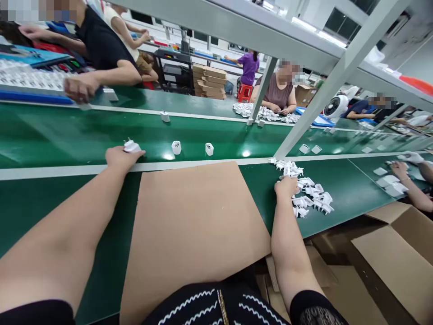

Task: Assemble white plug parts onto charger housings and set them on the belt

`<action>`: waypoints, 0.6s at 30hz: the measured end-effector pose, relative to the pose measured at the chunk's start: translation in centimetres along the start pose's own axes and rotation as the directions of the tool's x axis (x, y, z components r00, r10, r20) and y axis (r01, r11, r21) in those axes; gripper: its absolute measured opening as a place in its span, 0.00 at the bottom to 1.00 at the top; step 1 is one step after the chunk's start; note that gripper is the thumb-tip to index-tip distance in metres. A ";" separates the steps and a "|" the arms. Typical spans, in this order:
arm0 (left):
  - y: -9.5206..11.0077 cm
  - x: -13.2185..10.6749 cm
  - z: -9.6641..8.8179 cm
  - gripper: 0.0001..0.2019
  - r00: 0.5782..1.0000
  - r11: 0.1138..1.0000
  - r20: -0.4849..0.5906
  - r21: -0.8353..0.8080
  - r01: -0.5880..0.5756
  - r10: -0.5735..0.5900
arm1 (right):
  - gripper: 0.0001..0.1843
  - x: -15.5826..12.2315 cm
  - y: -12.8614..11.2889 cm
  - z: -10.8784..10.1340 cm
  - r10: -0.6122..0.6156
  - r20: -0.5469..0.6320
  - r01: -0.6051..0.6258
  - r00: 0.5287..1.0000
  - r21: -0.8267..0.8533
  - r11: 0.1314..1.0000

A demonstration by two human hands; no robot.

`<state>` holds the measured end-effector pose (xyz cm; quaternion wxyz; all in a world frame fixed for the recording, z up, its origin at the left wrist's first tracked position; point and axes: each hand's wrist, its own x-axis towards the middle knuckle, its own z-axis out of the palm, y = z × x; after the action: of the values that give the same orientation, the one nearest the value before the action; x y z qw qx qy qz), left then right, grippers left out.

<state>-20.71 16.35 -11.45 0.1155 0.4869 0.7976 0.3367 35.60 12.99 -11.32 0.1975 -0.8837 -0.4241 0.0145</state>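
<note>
While the left hand (123, 158) was stretched out over the green belt (101, 131), its grip was pinched around a white plug adapter (132, 146) with its pins pointing upward. Whether the adapter touched the belt, I could not tell. The right hand (287, 186) was at the left edge of a loose heap of white plug parts (318, 191) on the green worktop (345, 178); its fingers were curled, but I could not tell whether that grip had hold of a piece. Between the arms lay a flat cardboard sheet (196, 216). Beyond it, a white casing (176, 150) and a second casing (209, 150) stood apart on the belt. Across the belt, a co-worker's hand (81, 88) hung near a blue tray (34, 97).
</note>
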 end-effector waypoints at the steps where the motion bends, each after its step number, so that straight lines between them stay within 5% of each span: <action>1: 0.8 -0.4 0.0 0.34 0.998 1.000 -0.057 -0.001 0.026 -0.026 | 0.22 0.0 0.0 -0.1 -0.023 0.001 0.023 1.000 0.008 1.000; 3: 2.6 -1.4 0.6 0.36 0.967 1.000 -0.252 0.004 0.025 -0.023 | 0.25 -0.1 -0.5 -0.1 -0.109 -0.032 0.111 0.994 0.066 0.992; 5: 4.3 -2.0 2.1 0.34 0.939 0.992 -0.319 0.036 -0.123 0.128 | 0.25 -0.8 -1.7 0.7 -0.257 -0.091 0.271 0.962 0.225 0.936; 8: 6.0 -1.8 4.6 0.33 0.975 0.981 -0.113 0.062 -0.183 0.189 | 0.20 -3.3 -4.2 2.9 -0.460 -0.064 0.409 0.885 0.576 0.707; 10: 6.6 -1.3 5.8 0.26 0.995 0.994 0.029 0.048 -0.100 0.099 | 0.20 -5.2 -5.5 4.6 -0.542 0.079 0.310 0.836 0.748 0.587; 13: 7.6 -2.1 6.5 0.19 0.994 0.996 0.078 0.029 -0.083 0.081 | 0.17 -6.9 -6.3 6.1 -0.558 0.209 0.138 0.803 0.845 0.516; 18: 9.4 -10.6 7.1 0.19 0.933 0.933 0.138 -0.196 -0.303 0.332 | 0.14 -7.0 -6.2 5.8 -0.571 0.371 -0.065 0.733 0.873 0.484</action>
<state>-5.18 13.12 -12.14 0.1679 0.6247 0.6636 0.3757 25.41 13.13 -15.45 0.4462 -0.5359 -0.5359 0.4759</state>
